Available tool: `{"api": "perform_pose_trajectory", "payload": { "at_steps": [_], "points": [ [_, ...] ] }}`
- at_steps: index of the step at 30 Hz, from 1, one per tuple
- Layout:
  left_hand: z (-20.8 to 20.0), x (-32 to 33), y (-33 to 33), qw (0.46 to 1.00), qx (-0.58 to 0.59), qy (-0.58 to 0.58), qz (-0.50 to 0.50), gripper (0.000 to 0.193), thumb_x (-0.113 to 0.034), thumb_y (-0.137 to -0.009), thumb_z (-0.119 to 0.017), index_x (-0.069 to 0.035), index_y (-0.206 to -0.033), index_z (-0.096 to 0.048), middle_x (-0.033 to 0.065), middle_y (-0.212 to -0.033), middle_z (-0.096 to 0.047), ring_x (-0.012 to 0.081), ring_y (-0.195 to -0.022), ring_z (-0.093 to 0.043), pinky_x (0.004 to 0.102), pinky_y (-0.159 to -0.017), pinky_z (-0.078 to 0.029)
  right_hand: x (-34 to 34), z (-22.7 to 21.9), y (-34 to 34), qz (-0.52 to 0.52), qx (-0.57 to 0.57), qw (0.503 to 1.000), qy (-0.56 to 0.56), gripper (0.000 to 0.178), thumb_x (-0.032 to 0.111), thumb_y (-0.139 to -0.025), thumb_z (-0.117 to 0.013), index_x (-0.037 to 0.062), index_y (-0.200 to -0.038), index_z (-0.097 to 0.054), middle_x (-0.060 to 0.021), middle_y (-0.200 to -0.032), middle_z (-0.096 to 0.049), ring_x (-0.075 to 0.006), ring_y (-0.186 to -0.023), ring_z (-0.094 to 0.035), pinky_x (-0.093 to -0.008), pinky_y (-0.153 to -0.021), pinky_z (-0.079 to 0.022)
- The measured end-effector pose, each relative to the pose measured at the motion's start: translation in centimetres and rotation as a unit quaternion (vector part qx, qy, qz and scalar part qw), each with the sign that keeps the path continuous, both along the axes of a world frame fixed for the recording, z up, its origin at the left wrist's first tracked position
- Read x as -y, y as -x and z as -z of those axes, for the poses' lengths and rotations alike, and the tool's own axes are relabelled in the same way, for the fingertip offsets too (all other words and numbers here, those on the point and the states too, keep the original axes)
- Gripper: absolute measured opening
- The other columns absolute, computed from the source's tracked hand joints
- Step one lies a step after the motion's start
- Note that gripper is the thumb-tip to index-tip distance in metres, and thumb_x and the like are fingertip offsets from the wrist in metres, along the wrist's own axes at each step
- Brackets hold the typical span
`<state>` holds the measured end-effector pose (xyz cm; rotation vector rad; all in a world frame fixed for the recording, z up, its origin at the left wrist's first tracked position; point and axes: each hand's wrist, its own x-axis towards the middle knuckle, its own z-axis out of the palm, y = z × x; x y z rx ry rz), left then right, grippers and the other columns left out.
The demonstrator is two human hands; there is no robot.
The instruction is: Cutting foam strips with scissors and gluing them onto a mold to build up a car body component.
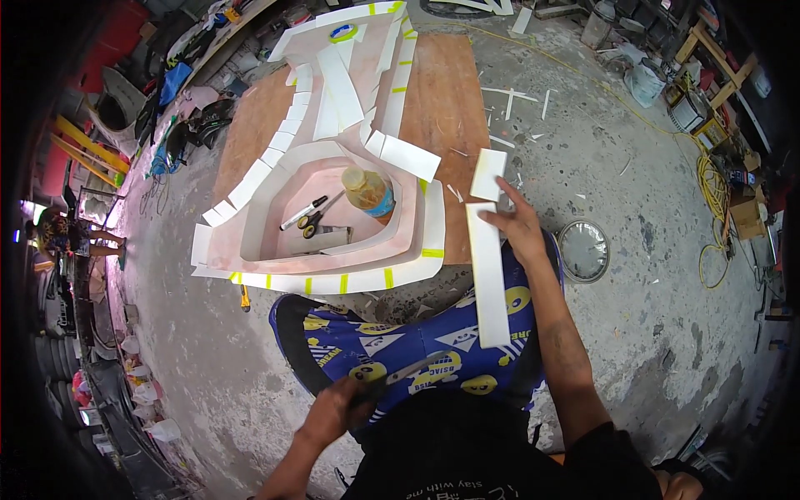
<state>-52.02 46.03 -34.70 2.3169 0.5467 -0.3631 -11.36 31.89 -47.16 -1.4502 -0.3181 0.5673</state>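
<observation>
My left hand [332, 410] is closed round the dark handle of a long, pale-bladed tool [410, 367]; whether it is a knife or scissors I cannot tell. Its blade points right, over my blue patterned shorts [333, 342]. With its thumb and fingers, my right hand [523, 229] holds a long white card strip [492, 287] and a shorter white card piece [487, 173] above it. Left of them lies a large pale mould [225, 250] edged with white card flaps and yellow-green tape. A bottle of brownish liquid [362, 190], a marker [303, 213] and black-and-yellow scissors [310, 225] rest in its hollow.
Under the mould is a brown board [442, 108]. A tape roll [342, 33] and loose white strips [337, 92] lie on the mould. A yellow-handled cutter [245, 298] and a round clear lid or dish [583, 251] are on the concrete floor, with card scraps [510, 98] further off.
</observation>
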Motion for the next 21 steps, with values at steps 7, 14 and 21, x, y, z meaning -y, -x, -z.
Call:
{"api": "perform_pose_trajectory", "payload": {
  "at_steps": [7,14,21],
  "points": [
    [2.1,1.8,5.2,0.989,-0.026,-0.087,0.12,0.03,-0.015,-0.077,-0.074,-0.006,-0.103,-0.061,0.0166,-0.098,-0.06,0.0389,-0.089,-0.062,0.0474,-0.078,-0.053,-6.6,6.8,-2.8,-0.014,0.079,0.996,0.035,0.074,-0.003,-0.076,-0.076,0.0055,-0.142,-0.045,-0.0084,-0.143,-0.047,-0.0189,-0.117,-0.058,-0.0286,-0.099,-0.047],
    [-1.2,1.5,2.2,0.983,-0.166,0.071,-0.026,0.02,-0.02,-0.08,-0.072,-0.003,-0.086,-0.066,0.0146,-0.081,-0.069,0.0351,-0.083,-0.068,0.0437,-0.072,-0.054,-7.2,7.8,-3.3,0.12,0.17,0.978,0.017,0.051,0.004,-0.078,-0.078,-0.0004,-0.126,-0.061,-0.011,-0.122,-0.06,-0.0166,-0.102,-0.062,-0.0272,-0.088,-0.05],
    [0.0,-0.7,-1.7,0.999,0.023,-0.02,0.021,0.012,-0.009,-0.084,-0.07,-0.001,-0.093,-0.067,0.0135,-0.084,-0.07,0.0293,-0.076,-0.07,0.0365,-0.067,-0.054,-5.7,8.6,-3.8,0.2,0.053,0.978,0.013,0.045,0.002,-0.082,-0.075,0.0028,-0.125,-0.062,-0.005,-0.091,-0.065,-0.009,-0.073,-0.06,-0.021,-0.068,-0.048]
  ]
}}
